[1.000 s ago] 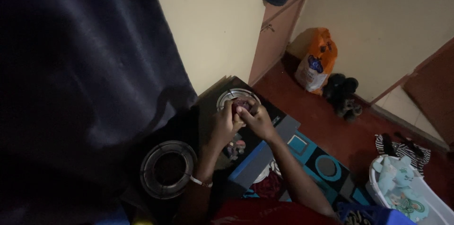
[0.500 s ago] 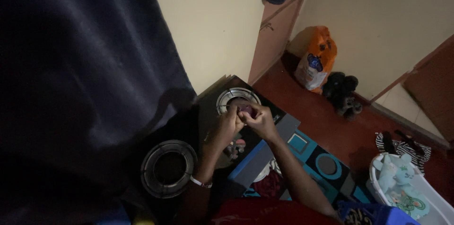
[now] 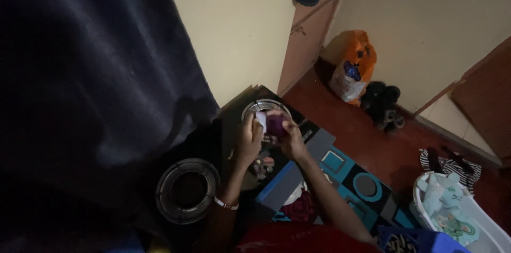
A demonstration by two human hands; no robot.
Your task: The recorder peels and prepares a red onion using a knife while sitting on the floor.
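At frame centre, both hands grip a purple onion (image 3: 275,123) above the far burner (image 3: 264,108). The left hand (image 3: 249,138) closes on its pale side and the right hand (image 3: 291,138) steadies it, apparently for peeling.

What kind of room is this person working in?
Probably a small room in a home, with cooking done low down: a two-burner gas stove stands by the wall, dark shoes and an orange bag sit on the red floor, and a dark curtain hangs alongside.

Fingers (image 3: 259,125) hide much of the small purple thing (image 3: 275,123), too dim and blurred to identify.
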